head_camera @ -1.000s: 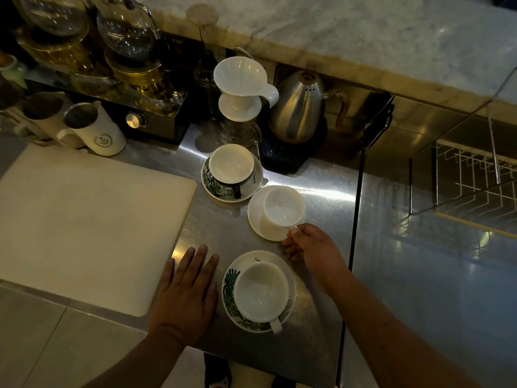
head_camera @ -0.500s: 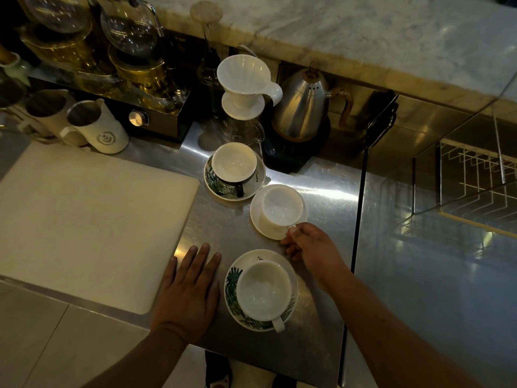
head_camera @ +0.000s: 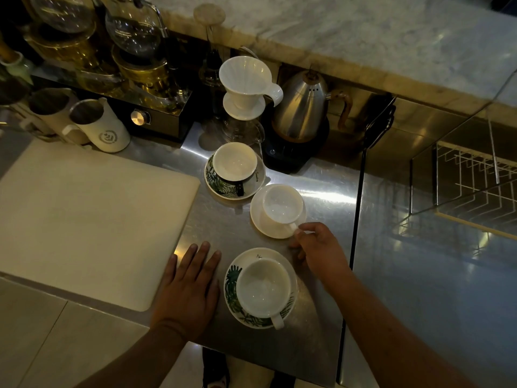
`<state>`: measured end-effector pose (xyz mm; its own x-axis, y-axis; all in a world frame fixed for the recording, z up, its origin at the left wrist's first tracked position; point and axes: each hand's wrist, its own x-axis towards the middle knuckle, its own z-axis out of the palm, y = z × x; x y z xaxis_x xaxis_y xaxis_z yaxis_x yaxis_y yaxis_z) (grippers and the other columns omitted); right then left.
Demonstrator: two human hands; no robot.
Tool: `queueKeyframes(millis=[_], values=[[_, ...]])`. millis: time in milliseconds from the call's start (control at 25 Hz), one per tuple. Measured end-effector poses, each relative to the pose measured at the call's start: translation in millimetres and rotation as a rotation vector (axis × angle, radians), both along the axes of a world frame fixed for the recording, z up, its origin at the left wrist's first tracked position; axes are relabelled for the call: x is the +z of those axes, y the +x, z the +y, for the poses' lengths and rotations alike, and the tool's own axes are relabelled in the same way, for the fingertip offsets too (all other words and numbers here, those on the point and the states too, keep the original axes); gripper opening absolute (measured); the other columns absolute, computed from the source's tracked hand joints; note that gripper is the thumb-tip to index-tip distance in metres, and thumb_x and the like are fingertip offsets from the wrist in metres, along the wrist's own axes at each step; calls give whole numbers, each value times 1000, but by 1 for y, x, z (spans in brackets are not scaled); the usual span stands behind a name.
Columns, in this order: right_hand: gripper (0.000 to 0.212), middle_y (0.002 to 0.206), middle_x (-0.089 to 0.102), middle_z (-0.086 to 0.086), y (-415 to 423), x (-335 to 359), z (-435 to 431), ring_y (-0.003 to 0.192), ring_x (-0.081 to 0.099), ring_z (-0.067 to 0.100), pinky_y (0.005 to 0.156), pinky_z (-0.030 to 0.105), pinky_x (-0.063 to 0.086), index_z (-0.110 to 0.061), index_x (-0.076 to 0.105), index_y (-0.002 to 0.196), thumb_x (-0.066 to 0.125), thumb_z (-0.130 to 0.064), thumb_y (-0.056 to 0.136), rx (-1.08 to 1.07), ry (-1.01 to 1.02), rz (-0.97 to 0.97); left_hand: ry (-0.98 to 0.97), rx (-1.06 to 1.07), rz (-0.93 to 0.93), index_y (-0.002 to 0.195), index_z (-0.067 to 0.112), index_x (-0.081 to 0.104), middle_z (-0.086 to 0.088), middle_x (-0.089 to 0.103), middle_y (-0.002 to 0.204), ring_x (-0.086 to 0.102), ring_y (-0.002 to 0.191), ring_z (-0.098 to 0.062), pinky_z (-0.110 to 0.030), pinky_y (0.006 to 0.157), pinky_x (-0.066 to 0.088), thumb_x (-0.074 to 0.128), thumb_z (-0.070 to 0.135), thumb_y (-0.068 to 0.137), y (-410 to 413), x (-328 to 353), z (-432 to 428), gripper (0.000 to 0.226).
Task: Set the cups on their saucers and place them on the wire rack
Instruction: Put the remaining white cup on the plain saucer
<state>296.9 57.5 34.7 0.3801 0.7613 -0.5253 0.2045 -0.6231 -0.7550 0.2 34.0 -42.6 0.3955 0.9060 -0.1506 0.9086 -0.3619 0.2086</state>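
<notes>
Hard to make out the dark glass coffee brewers [head_camera: 134,37] at the top left; too dim there to say more. Cut off by the right edge: a white wire rack [head_camera: 475,186], well apart from the cups and seen past a shiny slanted panel, so hard to tell real wire from its shine. Hidden under fingertips: most of the handle of the plain white cup [head_camera: 282,205]. Cut off at the bottom: both forearms and a bit of dark shoe.

Left hand [head_camera: 190,289]: lies flat, palm down, on the shiny steel counter [head_camera: 223,219]. Fingers straight, a little spread, holding nothing. Sits between the big cream mat [head_camera: 84,214] and the near leafy saucer [head_camera: 230,281].

Right hand [head_camera: 319,253]: reaches in from the lower right. Thumb and first finger pinch the small handle of the plain white cup; other fingers curled under. Cup upright on a plain white round saucer [head_camera: 263,228], in the middle of the counter.

Closest to the person: a wide white cup [head_camera: 263,287] on that white saucer with green leaves, handle pointing down. Farthest back: a white-lined cup with a dark handle [head_camera: 235,161] on a second leafy saucer [head_camera: 215,183], just in front of the white cone dripper [head_camera: 243,77]. Beside that, a steel kettle [head_camera: 302,107] on a black base. All three cups on saucers on the counter, not on the rack.
</notes>
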Motion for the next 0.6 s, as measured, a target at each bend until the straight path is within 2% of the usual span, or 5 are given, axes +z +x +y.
queueKeyframes(millis=[120,240,320,440,600], values=[[11,92,74,2,8,-2,-24,81,70,16,74,35,59,-28,62,110,58,-29,99,40,-12,-69,-14,4,18,159,30,26,-1,19,168,9,157,-21,-54,124,10,25,50,103,-2,-1,0,59],[10,86,71,-4,-1,-6,-59,70,70,6,59,23,54,-37,59,107,58,-32,99,147,-49,-118,-26,0,-3,158,28,32,-2,23,167,13,156,-22,-54,124,11,26,49,103,-1,2,0,59],[14,85,70,-8,-11,-8,-78,71,68,-4,55,18,52,-41,55,112,58,-36,99,260,-69,-161,-30,4,-8,157,28,35,-2,26,167,16,155,-22,-53,124,11,27,50,102,0,6,-1,59],[29,85,71,-8,-18,-8,-90,72,69,-3,57,19,55,-45,50,124,59,-39,98,325,-37,-172,-61,35,-50,155,32,38,1,26,166,14,155,-19,-51,124,9,21,56,102,1,13,2,60],[42,97,71,-12,-22,-6,-93,78,70,1,63,21,54,-51,43,135,58,-47,96,331,-40,-124,-137,36,-214,150,26,47,-1,45,157,30,150,-24,-46,121,16,23,61,100,13,26,1,66]])
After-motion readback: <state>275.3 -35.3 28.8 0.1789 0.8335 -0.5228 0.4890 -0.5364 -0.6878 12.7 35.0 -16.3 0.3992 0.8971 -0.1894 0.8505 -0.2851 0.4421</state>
